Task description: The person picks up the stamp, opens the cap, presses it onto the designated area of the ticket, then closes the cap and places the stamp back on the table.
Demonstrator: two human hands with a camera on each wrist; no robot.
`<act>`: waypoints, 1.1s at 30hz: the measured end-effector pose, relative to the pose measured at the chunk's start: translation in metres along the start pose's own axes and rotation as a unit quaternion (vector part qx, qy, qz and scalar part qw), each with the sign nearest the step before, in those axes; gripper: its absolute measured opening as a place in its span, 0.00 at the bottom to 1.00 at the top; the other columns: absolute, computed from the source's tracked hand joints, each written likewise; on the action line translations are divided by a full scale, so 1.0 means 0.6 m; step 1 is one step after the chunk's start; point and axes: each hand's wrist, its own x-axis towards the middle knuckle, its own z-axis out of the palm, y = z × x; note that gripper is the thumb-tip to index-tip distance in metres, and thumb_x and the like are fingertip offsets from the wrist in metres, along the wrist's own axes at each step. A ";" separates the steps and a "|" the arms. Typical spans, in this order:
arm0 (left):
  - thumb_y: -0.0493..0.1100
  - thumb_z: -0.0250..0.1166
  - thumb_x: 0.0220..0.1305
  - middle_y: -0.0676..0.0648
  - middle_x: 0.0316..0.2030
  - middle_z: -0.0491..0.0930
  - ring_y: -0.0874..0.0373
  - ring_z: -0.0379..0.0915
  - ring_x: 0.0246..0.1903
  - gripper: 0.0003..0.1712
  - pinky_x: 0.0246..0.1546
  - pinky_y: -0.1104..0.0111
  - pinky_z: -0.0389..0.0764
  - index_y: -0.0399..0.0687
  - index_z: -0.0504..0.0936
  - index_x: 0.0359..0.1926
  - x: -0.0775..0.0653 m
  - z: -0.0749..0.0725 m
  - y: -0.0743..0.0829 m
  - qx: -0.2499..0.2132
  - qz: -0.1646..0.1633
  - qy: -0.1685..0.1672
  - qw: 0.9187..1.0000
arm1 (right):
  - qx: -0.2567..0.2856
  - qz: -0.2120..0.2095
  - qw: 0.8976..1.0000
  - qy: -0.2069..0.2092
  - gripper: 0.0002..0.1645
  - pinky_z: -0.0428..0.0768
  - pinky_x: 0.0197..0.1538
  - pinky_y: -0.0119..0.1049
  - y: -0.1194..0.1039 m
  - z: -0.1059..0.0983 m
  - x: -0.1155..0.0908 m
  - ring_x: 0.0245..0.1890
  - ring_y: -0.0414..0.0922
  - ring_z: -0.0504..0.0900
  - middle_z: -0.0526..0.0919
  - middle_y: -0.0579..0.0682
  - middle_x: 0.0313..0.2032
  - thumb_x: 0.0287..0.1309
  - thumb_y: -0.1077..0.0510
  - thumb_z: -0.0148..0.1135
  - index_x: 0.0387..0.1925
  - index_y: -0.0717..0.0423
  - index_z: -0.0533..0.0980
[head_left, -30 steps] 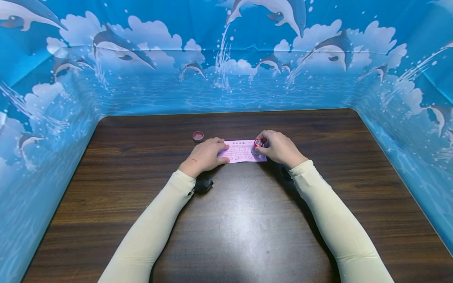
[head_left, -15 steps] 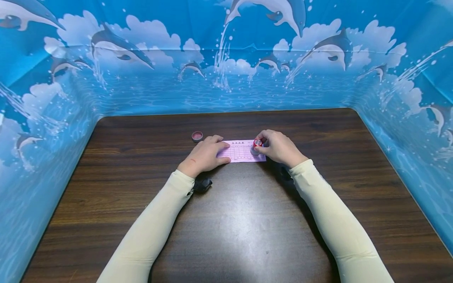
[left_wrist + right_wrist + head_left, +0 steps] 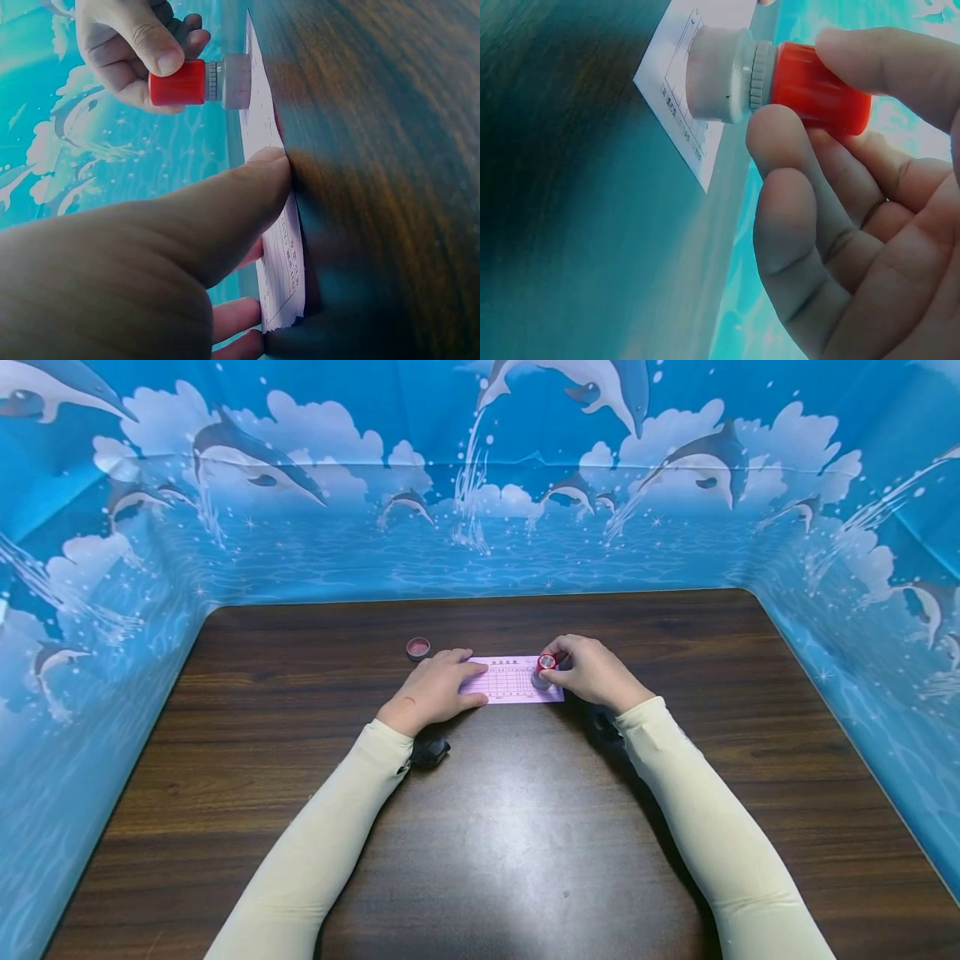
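Currently, right hand pinches red-handled stamp, its translucent base against pink printed form, just left of those fingertips. Left hand, digits apart, rests on form's near end; small round container just beyond it.

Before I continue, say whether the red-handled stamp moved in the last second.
No; in the head view, the red-handled stamp shows no clear shift either way against the wooden tabletop.
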 end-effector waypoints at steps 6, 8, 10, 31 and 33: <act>0.62 0.65 0.70 0.41 0.76 0.64 0.44 0.59 0.75 0.36 0.73 0.47 0.62 0.55 0.74 0.73 0.000 0.001 0.000 0.000 -0.001 -0.001 1.000 | 0.031 -0.001 1.000 -0.003 0.16 0.79 0.48 0.43 0.011 0.000 0.003 0.43 0.49 0.80 0.84 0.53 0.44 0.63 0.55 0.73 0.49 0.58 0.82; 0.62 0.65 0.70 0.41 0.76 0.64 0.44 0.59 0.75 0.36 0.73 0.47 0.62 0.55 0.74 0.73 0.000 0.001 0.000 -0.001 -0.001 0.000 1.000 | 0.037 -0.001 0.999 -0.004 0.15 0.79 0.47 0.43 0.014 0.000 0.004 0.42 0.49 0.80 0.84 0.53 0.44 0.63 0.55 0.73 0.48 0.58 0.82; 0.62 0.66 0.70 0.41 0.76 0.64 0.44 0.59 0.75 0.36 0.73 0.47 0.62 0.55 0.74 0.73 0.000 0.001 0.000 -0.002 0.000 0.001 1.000 | 0.041 -0.001 0.999 -0.005 0.15 0.79 0.47 0.43 0.015 0.000 0.004 0.42 0.49 0.80 0.84 0.54 0.43 0.63 0.56 0.73 0.48 0.58 0.82; 0.62 0.66 0.70 0.40 0.75 0.65 0.43 0.59 0.75 0.36 0.73 0.47 0.62 0.55 0.75 0.73 0.000 0.000 0.000 -0.004 -0.002 0.000 1.000 | 0.060 0.013 0.998 -0.017 0.16 0.79 0.46 0.43 0.015 -0.002 0.003 0.42 0.49 0.79 0.84 0.53 0.44 0.63 0.55 0.73 0.49 0.57 0.82; 0.62 0.66 0.70 0.40 0.75 0.65 0.43 0.59 0.75 0.35 0.73 0.47 0.62 0.55 0.75 0.73 0.000 0.000 0.000 -0.004 -0.002 0.001 1.000 | 0.061 0.010 0.998 -0.016 0.16 0.79 0.46 0.42 0.016 -0.002 0.003 0.41 0.49 0.79 0.84 0.53 0.44 0.63 0.55 0.73 0.49 0.57 0.82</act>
